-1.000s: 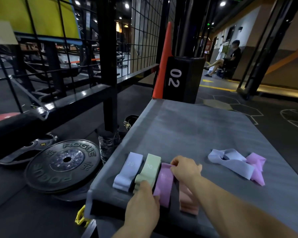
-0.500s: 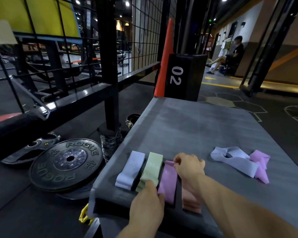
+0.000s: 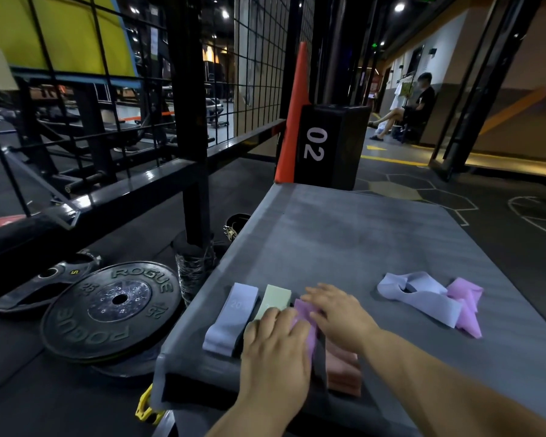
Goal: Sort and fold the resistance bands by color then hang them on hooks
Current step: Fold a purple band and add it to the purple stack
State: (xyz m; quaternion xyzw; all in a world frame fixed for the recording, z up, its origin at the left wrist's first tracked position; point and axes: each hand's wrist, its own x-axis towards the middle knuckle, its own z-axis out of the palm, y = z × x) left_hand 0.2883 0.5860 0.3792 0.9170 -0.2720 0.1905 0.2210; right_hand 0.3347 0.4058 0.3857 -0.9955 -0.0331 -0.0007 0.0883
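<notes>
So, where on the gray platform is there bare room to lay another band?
The far half of the gray platform, up to the black box, is bare. A narrower patch lies between the right hand and the loose lavender band. The near edge is crowded: four folded bands, plus the left hand.

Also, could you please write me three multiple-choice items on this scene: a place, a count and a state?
1. Where is the weight plate? A on the platform; B on the floor left of it; C on a hook.
2. How many folded bands form the near row? A two; B six; C four.
3. The lavender band and pink band at right are: A loose; B folded; C hung.
1B, it lies on the floor. 2C: lavender, green, purple, salmon. 3A, they lie crumpled together.
</notes>
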